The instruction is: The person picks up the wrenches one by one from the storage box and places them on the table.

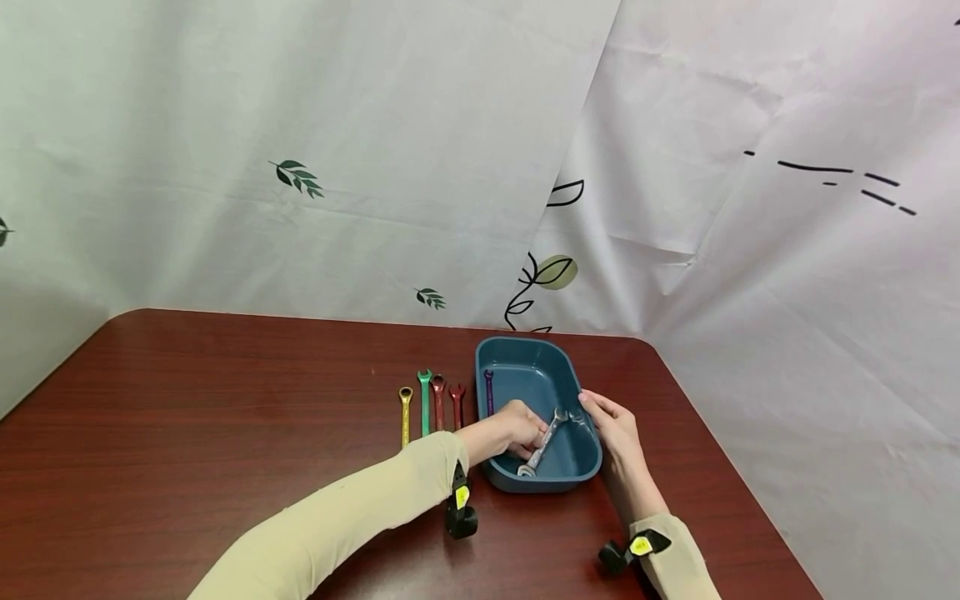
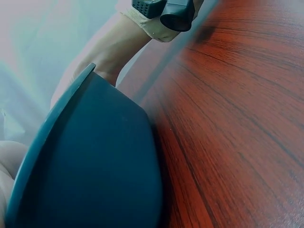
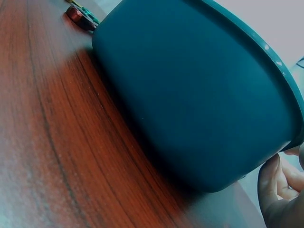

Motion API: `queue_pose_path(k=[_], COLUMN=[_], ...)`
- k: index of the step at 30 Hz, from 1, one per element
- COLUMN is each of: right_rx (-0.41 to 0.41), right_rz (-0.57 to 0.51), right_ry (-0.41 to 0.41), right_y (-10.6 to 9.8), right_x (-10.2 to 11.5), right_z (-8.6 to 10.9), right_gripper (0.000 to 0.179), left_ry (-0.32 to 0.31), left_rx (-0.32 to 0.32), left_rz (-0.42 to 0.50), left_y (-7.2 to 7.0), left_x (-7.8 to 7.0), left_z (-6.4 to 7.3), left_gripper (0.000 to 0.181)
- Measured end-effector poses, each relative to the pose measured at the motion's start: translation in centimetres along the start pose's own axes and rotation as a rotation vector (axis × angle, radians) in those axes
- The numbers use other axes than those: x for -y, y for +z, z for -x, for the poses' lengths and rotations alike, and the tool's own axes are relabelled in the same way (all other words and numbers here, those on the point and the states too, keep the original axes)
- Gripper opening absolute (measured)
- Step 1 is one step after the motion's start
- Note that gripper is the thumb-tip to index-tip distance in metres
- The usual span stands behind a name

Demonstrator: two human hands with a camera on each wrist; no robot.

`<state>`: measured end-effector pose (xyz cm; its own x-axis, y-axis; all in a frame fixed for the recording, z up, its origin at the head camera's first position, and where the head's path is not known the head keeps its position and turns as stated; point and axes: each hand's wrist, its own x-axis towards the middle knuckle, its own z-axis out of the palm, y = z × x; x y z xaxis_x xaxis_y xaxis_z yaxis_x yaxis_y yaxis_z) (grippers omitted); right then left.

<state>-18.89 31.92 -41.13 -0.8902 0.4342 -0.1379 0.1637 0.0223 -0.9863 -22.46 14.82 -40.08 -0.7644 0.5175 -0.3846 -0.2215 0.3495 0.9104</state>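
Observation:
In the head view my left hand point(image 1: 522, 427) reaches over the near left side of a blue plastic bin point(image 1: 517, 483) and holds a silver wrench point(image 1: 550, 437) inside it. The wrench lies slantwise, one end toward the near wall and the other toward the right wall. My right hand point(image 1: 617, 425) grips the bin's right rim, as the right wrist view also shows with its fingers point(image 3: 273, 183) at the rim. A purple wrench point(image 1: 489, 392) leans along the bin's left inner wall, its lower part hidden by my left hand.
Left of the bin lie a yellow wrench point(image 1: 406, 412), a green wrench point(image 1: 425, 400) and two red wrenches, one point(image 1: 438, 400) beside the other point(image 1: 457, 404). All rest on a dark red wooden table point(image 1: 262, 400). White patterned cloth point(image 1: 375, 167) hangs behind the table.

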Motion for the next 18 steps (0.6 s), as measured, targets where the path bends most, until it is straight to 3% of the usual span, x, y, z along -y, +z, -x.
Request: queue_pose_path(k=[12, 18], right_rx=[-0.009, -0.011], right_rz=[-0.039, -0.04], right_ry=[0.01, 0.013], right_y=[0.11, 0.11], right_x=[-0.05, -0.06], right_z=[0.02, 0.01], right_gripper=[0.047, 0.049], left_ry=[0.009, -0.016], left_rx=[-0.018, -0.004], left_rz=[0.053, 0.128], left_y=[-0.13, -0.15], left_x=[0.1, 0.06], left_z=[-0.25, -0.34], left_gripper=[0.028, 0.03])
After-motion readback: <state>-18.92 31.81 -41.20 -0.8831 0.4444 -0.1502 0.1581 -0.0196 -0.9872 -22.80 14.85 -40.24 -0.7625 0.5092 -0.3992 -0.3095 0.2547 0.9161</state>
